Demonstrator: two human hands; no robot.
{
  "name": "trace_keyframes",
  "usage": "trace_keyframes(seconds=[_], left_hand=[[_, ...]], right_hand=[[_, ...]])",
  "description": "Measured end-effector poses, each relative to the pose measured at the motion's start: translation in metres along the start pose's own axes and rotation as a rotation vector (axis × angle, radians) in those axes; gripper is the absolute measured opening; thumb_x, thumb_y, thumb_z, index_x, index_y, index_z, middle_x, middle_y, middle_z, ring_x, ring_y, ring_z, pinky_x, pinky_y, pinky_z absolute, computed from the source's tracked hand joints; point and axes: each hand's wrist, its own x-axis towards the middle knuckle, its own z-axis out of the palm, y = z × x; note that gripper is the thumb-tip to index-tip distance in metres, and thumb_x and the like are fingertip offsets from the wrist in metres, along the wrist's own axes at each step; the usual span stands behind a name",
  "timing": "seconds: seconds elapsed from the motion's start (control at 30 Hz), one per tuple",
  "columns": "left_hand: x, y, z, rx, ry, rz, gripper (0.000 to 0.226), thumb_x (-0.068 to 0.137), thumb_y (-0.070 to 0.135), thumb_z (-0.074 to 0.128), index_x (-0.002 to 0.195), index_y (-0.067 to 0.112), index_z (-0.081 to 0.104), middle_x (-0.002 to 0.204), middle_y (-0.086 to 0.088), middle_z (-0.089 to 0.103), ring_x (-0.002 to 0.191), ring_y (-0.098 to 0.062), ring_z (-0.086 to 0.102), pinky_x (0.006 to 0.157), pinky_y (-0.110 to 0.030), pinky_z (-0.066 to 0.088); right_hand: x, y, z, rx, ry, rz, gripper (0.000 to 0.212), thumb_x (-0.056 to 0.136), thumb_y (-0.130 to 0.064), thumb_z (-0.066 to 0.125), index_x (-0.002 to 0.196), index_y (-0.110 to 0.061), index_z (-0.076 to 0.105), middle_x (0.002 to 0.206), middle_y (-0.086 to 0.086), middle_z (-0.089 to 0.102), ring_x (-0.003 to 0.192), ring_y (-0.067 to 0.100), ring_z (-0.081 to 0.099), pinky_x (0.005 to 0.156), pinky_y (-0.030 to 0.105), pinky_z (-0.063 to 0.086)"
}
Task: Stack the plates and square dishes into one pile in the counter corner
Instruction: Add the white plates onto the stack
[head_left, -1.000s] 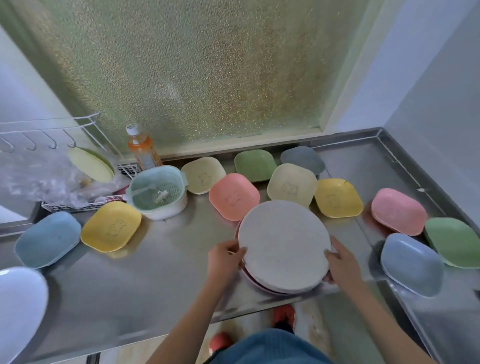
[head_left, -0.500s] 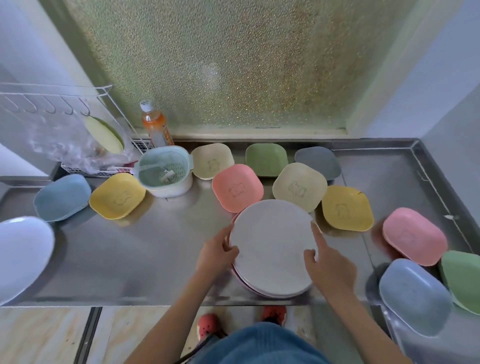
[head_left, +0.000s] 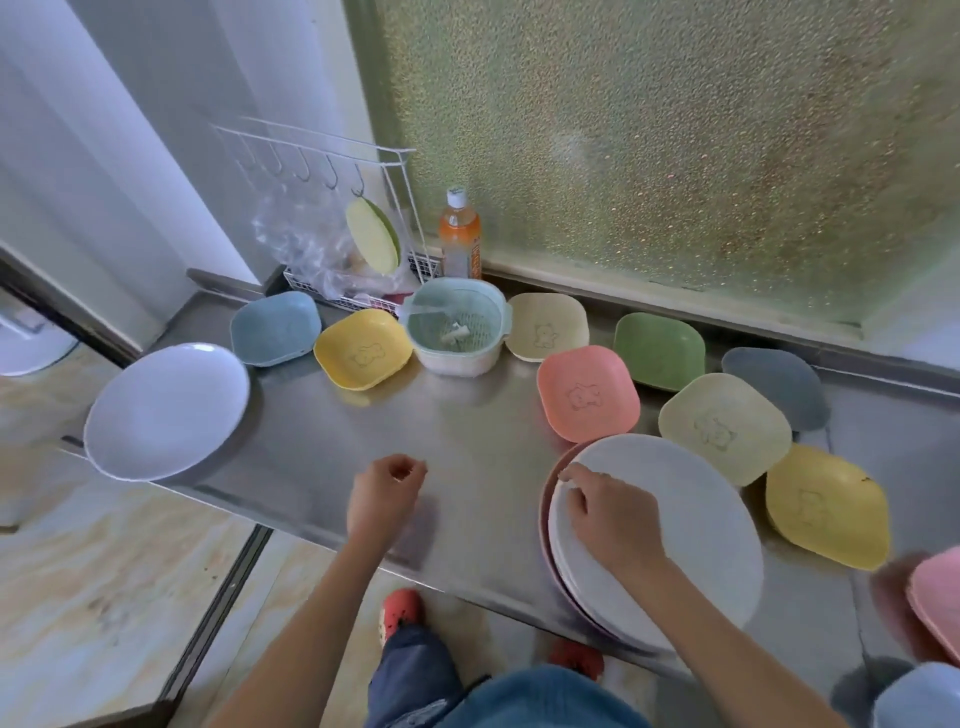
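While the right hand (head_left: 613, 525) is pinching the plate stack's (head_left: 675, 525) rim, the left hand (head_left: 384, 493) is hovering loosely curled and empty; square dishes (head_left: 587, 392) are lying scattered, unstacked.

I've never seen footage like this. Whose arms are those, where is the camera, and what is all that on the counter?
There is no machine here: a person wears a wide-angle camera on the head, looking down at their own bare arms. The right hand rests on a stack of round plates at the front edge of a steel counter. The left hand is loosely curled and holds nothing. One more white plate lies at the far left. Coloured square dishes are spread around, such as a pink dish and a green dish, beside a strainer bowl and a drink bottle.
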Motion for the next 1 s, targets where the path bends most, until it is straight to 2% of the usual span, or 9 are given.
trace_keyframes(seconds=[0.1, 0.23, 0.47, 0.53, 0.6, 0.67, 0.77, 0.9, 1.0], left_hand=[[0.034, -0.036, -0.06, 0.235, 0.2, 0.027, 0.012, 0.086, 0.028, 0.056, 0.093, 0.023, 0.066, 0.094, 0.001, 0.067, 0.089, -0.023, 0.063, 0.07, -0.03, 0.046], [0.079, -0.084, -0.132, 0.516, 0.248, -0.016, 0.043, 0.085, 0.019, 0.057, 0.127, 0.012, 0.052, 0.131, -0.012, 0.052, 0.123, -0.032, 0.045, 0.093, -0.044, 0.043], [0.132, -0.147, -0.208, 0.823, 0.011, 0.068, 0.056, 0.091, 0.008, 0.045, 0.144, 0.024, 0.034, 0.145, 0.0, 0.042, 0.133, -0.026, 0.038, 0.105, -0.04, 0.035], [0.138, -0.153, -0.213, 0.892, -0.01, 0.185, 0.062, 0.083, 0.003, 0.057, 0.141, 0.018, 0.039, 0.138, -0.004, 0.049, 0.128, -0.028, 0.045, 0.099, -0.041, 0.043], [0.138, -0.158, -0.218, 0.923, -0.004, 0.328, 0.071, 0.055, 0.0, 0.08, 0.121, 0.007, 0.057, 0.112, -0.009, 0.067, 0.102, -0.03, 0.065, 0.067, -0.041, 0.059], [0.132, -0.162, -0.224, 0.949, 0.066, 0.418, 0.077, 0.027, 0.0, 0.088, 0.101, 0.005, 0.069, 0.089, -0.008, 0.074, 0.077, -0.025, 0.073, 0.044, -0.031, 0.054], [0.116, -0.161, -0.229, 0.902, 0.173, 0.596, 0.065, 0.045, -0.004, 0.082, 0.109, 0.006, 0.07, 0.101, -0.006, 0.075, 0.09, -0.025, 0.073, 0.063, -0.035, 0.059], [0.094, -0.165, -0.219, 0.817, 0.25, 0.781, 0.047, 0.077, 0.003, 0.04, 0.114, 0.008, 0.068, 0.114, -0.007, 0.071, 0.107, -0.027, 0.067, 0.086, -0.042, 0.054], [0.081, -0.165, -0.215, 0.807, 0.189, 0.782, 0.049, 0.081, 0.008, 0.039, 0.124, 0.014, 0.062, 0.126, -0.008, 0.064, 0.118, -0.025, 0.06, 0.106, -0.036, 0.039]], right_hand=[[0.028, -0.052, 0.024, 0.021, -0.065, -0.075, 0.025, 0.089, -0.021, 0.045, 0.107, -0.022, 0.063, 0.087, 0.002, 0.072, 0.074, 0.026, 0.065, 0.06, 0.032, 0.044], [0.056, -0.125, 0.059, 0.114, -0.186, -0.092, 0.027, 0.09, -0.021, 0.044, 0.11, -0.024, 0.061, 0.101, 0.006, 0.07, 0.09, 0.029, 0.063, 0.071, 0.032, 0.044], [0.088, -0.217, 0.105, 0.318, -0.408, 0.001, 0.024, 0.089, -0.019, 0.043, 0.1, -0.025, 0.064, 0.091, 0.0, 0.07, 0.089, 0.022, 0.062, 0.068, 0.029, 0.041], [0.093, -0.233, 0.115, 0.375, -0.449, 0.026, 0.023, 0.088, -0.019, 0.043, 0.095, -0.025, 0.065, 0.078, -0.005, 0.066, 0.08, 0.019, 0.063, 0.069, 0.03, 0.046], [0.1, -0.249, 0.125, 0.432, -0.496, 0.046, 0.023, 0.088, -0.017, 0.043, 0.091, -0.026, 0.064, 0.07, -0.011, 0.06, 0.071, 0.014, 0.059, 0.071, 0.031, 0.049], [0.109, -0.267, 0.133, 0.538, -0.526, 0.083, 0.022, 0.089, -0.015, 0.044, 0.087, -0.027, 0.062, 0.067, -0.01, 0.06, 0.064, 0.013, 0.058, 0.07, 0.033, 0.051], [0.128, -0.301, 0.141, 0.867, -0.586, 0.301, 0.017, 0.093, -0.023, 0.046, 0.098, -0.014, 0.06, 0.077, 0.009, 0.065, 0.062, 0.022, 0.06, 0.064, 0.038, 0.051], [0.146, -0.341, 0.144, 1.362, -0.807, 0.616, 0.024, 0.093, -0.038, 0.05, 0.111, -0.021, 0.053, 0.103, 0.014, 0.067, 0.086, 0.032, 0.066, 0.076, 0.046, 0.057], [0.145, -0.356, 0.153, 1.402, -0.674, 0.635, 0.036, 0.092, -0.017, 0.052, 0.126, -0.019, 0.043, 0.119, 0.013, 0.059, 0.1, 0.032, 0.062, 0.066, 0.042, 0.059]])
